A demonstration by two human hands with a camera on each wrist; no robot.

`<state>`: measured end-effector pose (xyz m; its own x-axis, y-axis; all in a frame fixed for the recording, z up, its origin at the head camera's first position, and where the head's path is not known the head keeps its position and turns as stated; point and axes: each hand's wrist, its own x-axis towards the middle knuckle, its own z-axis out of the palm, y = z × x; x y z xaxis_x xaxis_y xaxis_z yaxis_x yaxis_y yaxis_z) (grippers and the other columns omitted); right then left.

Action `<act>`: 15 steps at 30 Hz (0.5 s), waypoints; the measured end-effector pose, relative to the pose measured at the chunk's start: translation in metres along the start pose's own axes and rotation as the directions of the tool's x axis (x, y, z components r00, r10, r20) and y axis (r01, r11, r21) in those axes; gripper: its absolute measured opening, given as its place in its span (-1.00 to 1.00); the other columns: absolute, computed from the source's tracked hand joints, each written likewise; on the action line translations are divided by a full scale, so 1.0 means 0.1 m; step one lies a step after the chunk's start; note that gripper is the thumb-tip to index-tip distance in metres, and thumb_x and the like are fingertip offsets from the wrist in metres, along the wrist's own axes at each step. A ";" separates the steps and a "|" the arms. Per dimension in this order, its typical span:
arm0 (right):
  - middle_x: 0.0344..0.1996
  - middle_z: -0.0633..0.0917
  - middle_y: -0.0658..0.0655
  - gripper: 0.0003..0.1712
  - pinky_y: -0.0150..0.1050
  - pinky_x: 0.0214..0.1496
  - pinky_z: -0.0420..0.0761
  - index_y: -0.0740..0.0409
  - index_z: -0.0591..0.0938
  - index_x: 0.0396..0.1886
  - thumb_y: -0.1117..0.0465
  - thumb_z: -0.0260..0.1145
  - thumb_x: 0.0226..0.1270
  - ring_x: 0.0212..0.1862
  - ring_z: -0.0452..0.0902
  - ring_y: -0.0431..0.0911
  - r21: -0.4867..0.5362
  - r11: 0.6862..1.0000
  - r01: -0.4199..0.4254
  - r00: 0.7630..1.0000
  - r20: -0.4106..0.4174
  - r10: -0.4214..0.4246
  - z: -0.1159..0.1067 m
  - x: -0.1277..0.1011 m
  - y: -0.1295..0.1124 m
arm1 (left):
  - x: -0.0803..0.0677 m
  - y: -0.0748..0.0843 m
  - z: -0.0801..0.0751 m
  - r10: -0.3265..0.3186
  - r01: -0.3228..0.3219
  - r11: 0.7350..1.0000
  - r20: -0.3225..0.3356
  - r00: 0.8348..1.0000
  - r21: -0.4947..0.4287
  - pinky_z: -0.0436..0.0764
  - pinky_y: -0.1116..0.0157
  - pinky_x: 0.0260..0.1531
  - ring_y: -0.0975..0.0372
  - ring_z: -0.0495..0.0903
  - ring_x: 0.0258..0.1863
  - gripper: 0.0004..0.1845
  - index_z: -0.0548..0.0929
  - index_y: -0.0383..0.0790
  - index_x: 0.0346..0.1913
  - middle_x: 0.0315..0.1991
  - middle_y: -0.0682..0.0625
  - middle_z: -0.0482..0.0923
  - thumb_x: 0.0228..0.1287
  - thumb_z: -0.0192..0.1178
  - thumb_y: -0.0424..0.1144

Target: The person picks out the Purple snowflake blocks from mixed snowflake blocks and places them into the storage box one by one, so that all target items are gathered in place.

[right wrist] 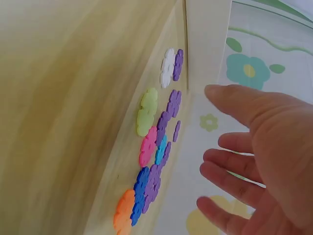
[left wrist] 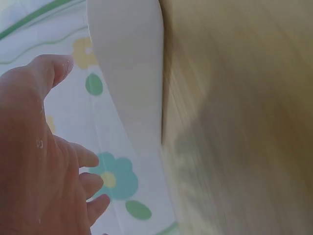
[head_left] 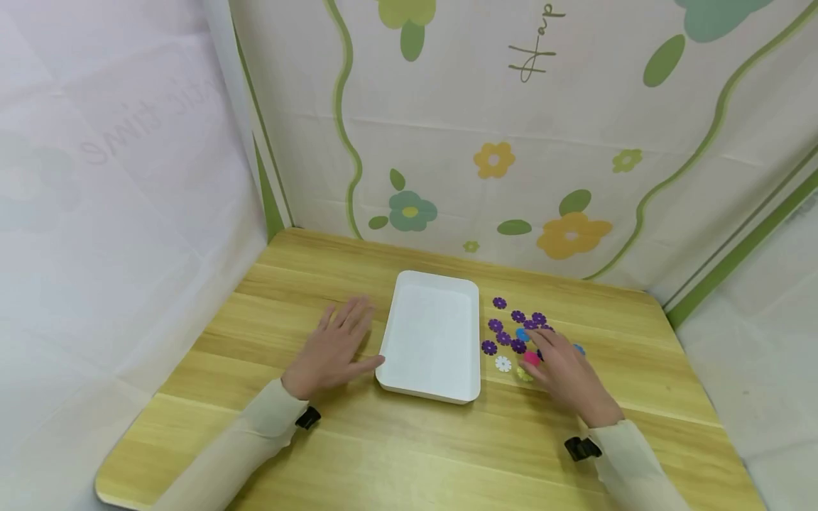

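An empty white tray [head_left: 434, 333] lies in the middle of the wooden table [head_left: 268, 298]. My left hand [head_left: 335, 348] rests flat on the table just left of it, fingers straight, thumb by the tray's left rim [left wrist: 132, 73]. To the tray's right lie several small flower-shaped pieces: purple ones [head_left: 500, 303], a white one [head_left: 503, 363], a pink one [head_left: 532, 357]. My right hand [head_left: 562, 369] is over this group with its fingers stretched out, holding nothing. In the right wrist view the hand [right wrist: 264, 147] is spread beside the pink [right wrist: 147, 146], light green [right wrist: 146, 111] and orange [right wrist: 124, 213] pieces.
Flowered cloth walls [head_left: 511, 142] close in the table at the back and on both sides. Bare wood lies along the front edge and left of my left hand. A black strap [head_left: 581, 447] sits on each wrist.
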<state>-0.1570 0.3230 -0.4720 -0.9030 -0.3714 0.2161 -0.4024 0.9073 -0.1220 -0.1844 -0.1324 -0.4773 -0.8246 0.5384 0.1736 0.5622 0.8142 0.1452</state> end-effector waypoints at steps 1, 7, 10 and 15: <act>0.23 0.66 0.45 -0.31 0.29 0.31 0.63 0.43 0.56 0.36 0.11 0.52 0.38 0.27 0.60 0.37 0.008 1.000 0.020 1.000 -0.003 -0.020 0.01 0.03 0.01 | 0.01 0.02 0.01 0.010 -0.010 1.000 0.003 1.000 -0.010 0.10 -0.32 0.61 -0.13 0.02 0.72 0.00 0.16 -0.31 0.67 0.73 -0.23 -0.04 0.47 0.08 0.36; 0.10 0.74 0.44 -0.44 0.20 0.18 0.73 0.46 0.67 0.18 0.28 0.60 0.24 0.14 0.69 0.34 0.088 0.990 0.111 0.994 0.004 -0.111 0.04 0.21 0.10 | 0.06 0.19 0.01 0.053 -0.049 0.996 0.060 0.997 -0.069 0.03 -0.27 0.65 -0.10 -0.07 0.74 0.06 0.03 -0.36 0.69 0.73 -0.25 -0.06 0.50 0.03 0.38; 0.06 0.75 0.43 -0.47 0.19 0.17 0.74 0.45 0.69 0.15 0.31 0.60 0.22 0.12 0.70 0.32 0.115 0.984 0.139 0.989 0.037 -0.144 0.06 0.28 0.14 | 0.07 0.27 0.02 0.068 -0.062 0.995 0.087 0.994 -0.078 0.06 -0.23 0.66 -0.09 -0.08 0.74 0.07 0.00 -0.37 0.69 0.74 -0.24 -0.08 0.51 0.00 0.39; 0.04 0.78 0.37 -0.54 0.14 0.15 0.75 0.40 0.70 0.14 0.36 0.56 0.25 0.08 0.72 0.26 0.132 0.982 0.135 0.980 0.125 -0.152 0.09 0.36 0.22 | 0.06 0.34 0.06 0.087 -0.078 0.994 0.125 0.988 -0.078 0.08 -0.16 0.68 -0.10 -0.07 0.74 0.07 0.00 -0.38 0.69 0.74 -0.23 -0.12 0.52 -0.03 0.41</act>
<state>-0.1994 0.3275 -0.4759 -0.8430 -0.5268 0.1089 -0.5373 0.8146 -0.2184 -0.1706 -0.0997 -0.4773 -0.7739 0.6302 0.0625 0.6278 0.7505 0.2064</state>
